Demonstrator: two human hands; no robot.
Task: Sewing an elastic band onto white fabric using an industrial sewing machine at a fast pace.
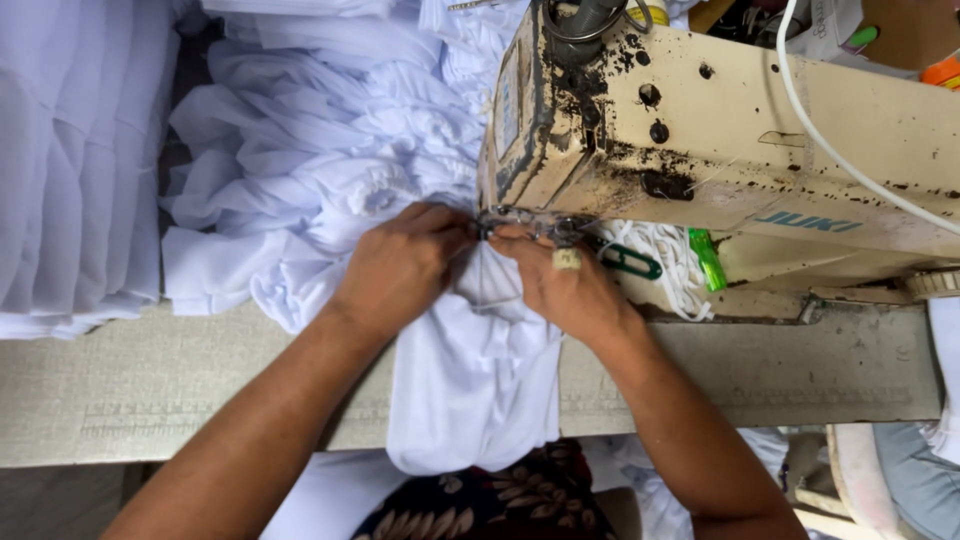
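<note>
While forearms angle inward, left hand point(400, 265), right hand point(565, 285), both pinching white fabric point(470, 380) under sewing machine point(720, 150).

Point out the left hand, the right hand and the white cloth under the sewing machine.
left hand point(400, 265), head view, back of hand.
right hand point(565, 285), head view, back of hand.
white cloth point(475, 380), head view, hanging fold.

Both forearms angle inward, left hand point(398, 268) and right hand point(562, 285) palm-down, fingers curled close together
</note>
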